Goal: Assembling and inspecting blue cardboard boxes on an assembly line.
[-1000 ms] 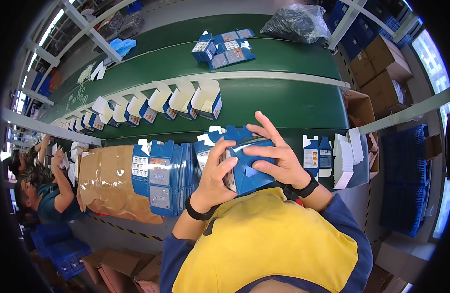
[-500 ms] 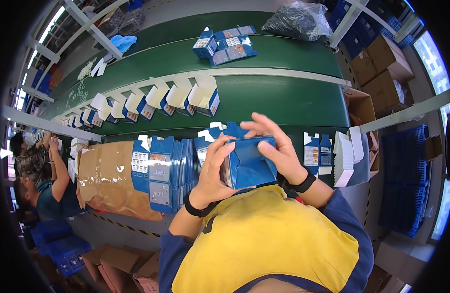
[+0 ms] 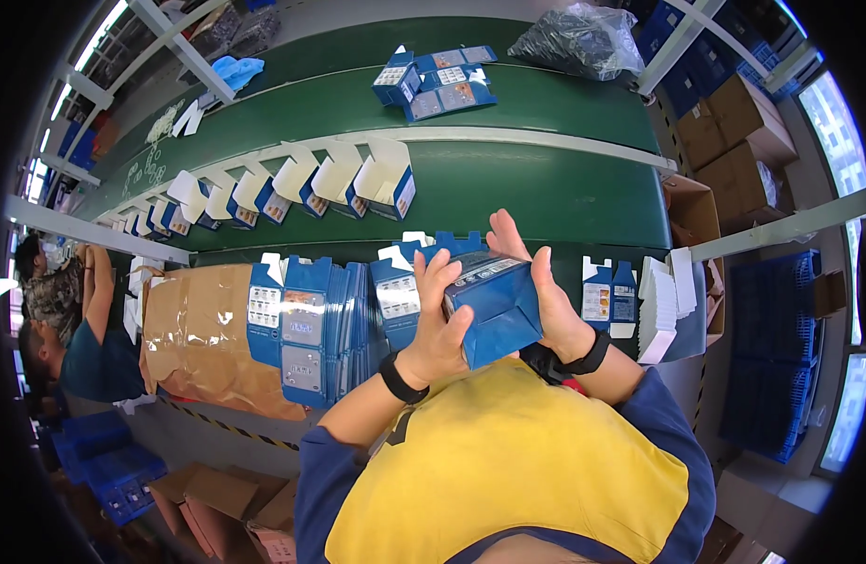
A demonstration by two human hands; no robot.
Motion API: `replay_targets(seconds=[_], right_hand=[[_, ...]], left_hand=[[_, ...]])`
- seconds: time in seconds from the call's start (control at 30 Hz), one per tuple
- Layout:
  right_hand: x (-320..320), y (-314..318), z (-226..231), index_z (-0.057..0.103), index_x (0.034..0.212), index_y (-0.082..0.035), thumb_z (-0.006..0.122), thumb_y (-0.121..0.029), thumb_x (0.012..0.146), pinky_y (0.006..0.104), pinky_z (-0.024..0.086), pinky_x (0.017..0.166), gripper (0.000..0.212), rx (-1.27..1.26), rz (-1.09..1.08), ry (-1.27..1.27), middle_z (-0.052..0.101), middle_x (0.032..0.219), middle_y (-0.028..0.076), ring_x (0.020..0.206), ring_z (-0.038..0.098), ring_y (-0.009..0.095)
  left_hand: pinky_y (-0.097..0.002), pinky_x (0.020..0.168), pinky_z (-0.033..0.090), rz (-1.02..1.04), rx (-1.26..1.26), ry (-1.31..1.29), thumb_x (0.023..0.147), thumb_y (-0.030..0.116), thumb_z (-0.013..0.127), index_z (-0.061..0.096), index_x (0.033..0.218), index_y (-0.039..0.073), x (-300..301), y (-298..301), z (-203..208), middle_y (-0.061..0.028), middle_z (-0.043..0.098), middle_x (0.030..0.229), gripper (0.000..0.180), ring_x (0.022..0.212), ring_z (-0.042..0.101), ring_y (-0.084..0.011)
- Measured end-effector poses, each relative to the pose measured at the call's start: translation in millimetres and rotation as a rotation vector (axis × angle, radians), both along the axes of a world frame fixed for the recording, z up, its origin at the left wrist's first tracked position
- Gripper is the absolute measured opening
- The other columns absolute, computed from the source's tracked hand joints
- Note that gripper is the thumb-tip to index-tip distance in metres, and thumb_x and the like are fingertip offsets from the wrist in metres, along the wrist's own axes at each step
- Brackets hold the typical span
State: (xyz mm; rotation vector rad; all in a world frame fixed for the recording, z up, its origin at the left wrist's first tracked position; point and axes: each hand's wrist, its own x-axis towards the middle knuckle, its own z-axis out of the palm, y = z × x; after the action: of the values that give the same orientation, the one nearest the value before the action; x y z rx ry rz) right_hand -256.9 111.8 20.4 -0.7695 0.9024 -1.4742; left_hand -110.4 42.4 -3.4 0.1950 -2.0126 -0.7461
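Turned since the earlier frame, the blue carton (image 3: 501, 321) tilts before the chest, closed end toward the wearer, while open cartons (image 3: 388, 183) sit farther left along the green conveyor belt (image 3: 536, 188). Left hand (image 3: 436, 320) and right hand (image 3: 561, 315) clamp its opposite sides. Squaring up the folded carton seems in hand; turning it calls for even side pressure.

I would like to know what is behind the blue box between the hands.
Past the blue box, flat blue cartons show partly, with the green belt farther off. What lies directly behind is covered by the box, left hand and right hand.
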Motion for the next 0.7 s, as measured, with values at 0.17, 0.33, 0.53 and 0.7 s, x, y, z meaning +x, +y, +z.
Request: replay_targets(seconds=[0.17, 0.33, 0.53, 0.7], right_hand=[[-2.6, -2.0, -28.9, 0.017, 0.145, -0.013, 0.031, -0.056, 0.092, 0.0360, 0.027, 0.106, 0.069, 0.153, -0.059, -0.147, 0.022, 0.146, 0.013, 0.132, 0.029, 0.026], [-41.5, -24.1, -43.8, 0.024, 0.142, -0.014, 0.048, -0.057, 0.087, 0.0386, 0.034, 0.104, 0.074, 0.449, 0.313, -0.466, 0.033, 0.142, 0.015, 0.128, 0.038, 0.024], [-58.4, -114.5, -94.6, 0.017, 0.141, -0.004, 0.070, -0.012, 0.073, 0.0345, 0.040, 0.098, 0.086, 0.162, 0.089, 0.156, 0.042, 0.134, 0.013, 0.121, 0.045, 0.023], [-52.4, -167.4, -182.5, 0.003, 0.144, -0.003, 0.072, -0.012, 0.071, 0.0347, 0.032, 0.103, 0.102, 0.001, -0.313, 0.859, 0.033, 0.141, 0.019, 0.129, 0.036, 0.029]], left_hand=[[-0.0628, 0.104, 0.017, -0.003, -0.082, 0.006, 0.066, 0.025, 0.077, 0.036, 0.135, 0.022, 1.5, -17.5, -22.7, -0.0210, 0.030, 0.136, 0.081, 0.126, 0.034, -0.0443], [-0.0604, 0.105, 0.018, -0.202, -0.485, -0.227, 0.067, 0.012, 0.069, 0.042, 0.129, 0.024, 22.6, -36.1, -11.6, -0.0194, 0.031, 0.137, 0.069, 0.128, 0.032, -0.0413], [-0.0410, 0.085, 0.047, 0.409, 0.655, -0.620, 0.072, 0.017, 0.073, 0.035, 0.134, 0.007, 63.8, -40.5, -48.1, -0.0223, 0.049, 0.121, 0.074, 0.110, 0.053, -0.0327], [-0.0392, 0.076, 0.049, 0.599, 0.645, -1.316, 0.070, 0.016, 0.075, 0.028, 0.139, 0.008, 74.2, -18.8, -79.0, -0.0210, 0.055, 0.113, 0.083, 0.097, 0.058, -0.0326]])
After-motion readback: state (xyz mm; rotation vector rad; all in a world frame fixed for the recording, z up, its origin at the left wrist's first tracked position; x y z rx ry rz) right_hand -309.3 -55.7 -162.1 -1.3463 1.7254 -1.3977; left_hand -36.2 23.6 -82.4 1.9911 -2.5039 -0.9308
